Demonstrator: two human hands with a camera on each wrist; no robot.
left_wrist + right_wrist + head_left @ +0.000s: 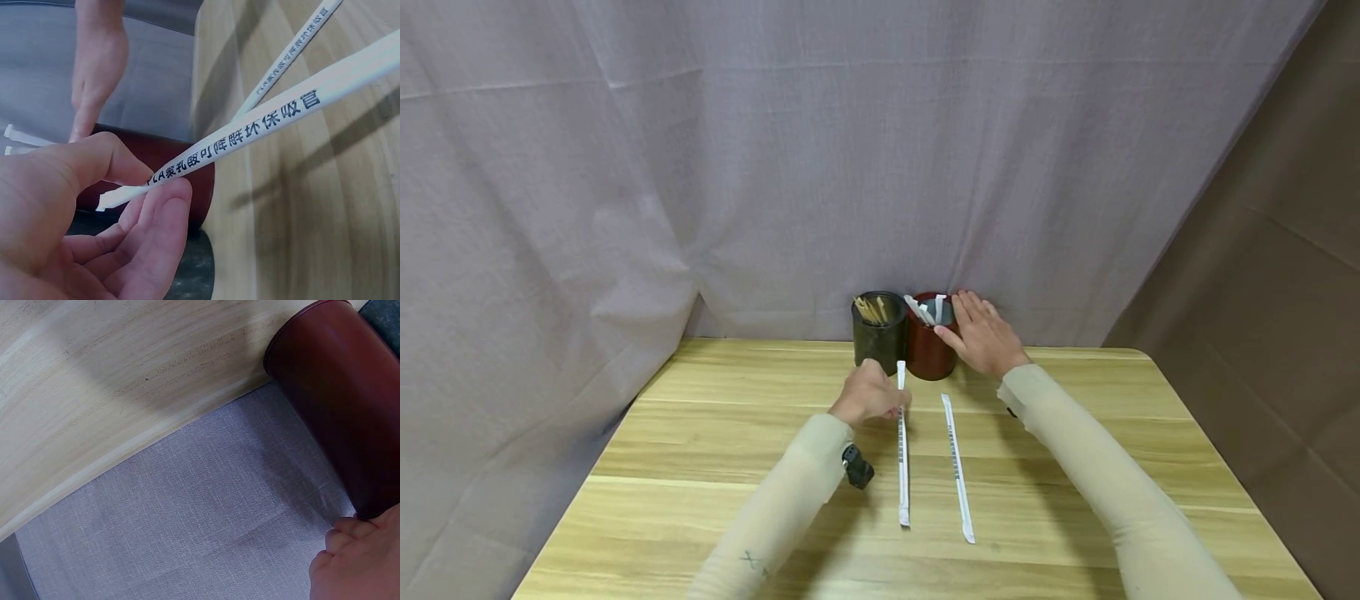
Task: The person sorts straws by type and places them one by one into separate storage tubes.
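The person's left hand [868,392] is pinching the far end of a paper-wrapped straw [902,442] between thumb and fingertips [164,199]; the wrapper, printed with dark characters, is running back toward the person, its near end down at the wooden table [1075,467]. A second wrapped straw [957,467] is lying flat on the boards just to the right of the first, roughly parallel and apart from it. The right hand [981,333] is resting with straight fingers against the right side of a dark red cup [929,346], thumb on its wall and fingertips at the rim; it is holding nothing else. That cup is standing upright at the table's far edge with a few white wrapped straws [925,310] poking out of it. Touching it on the left is a black cup [878,337] filled with tan sticks [872,310]. A grey cloth backdrop [775,167] is hanging behind both cups.
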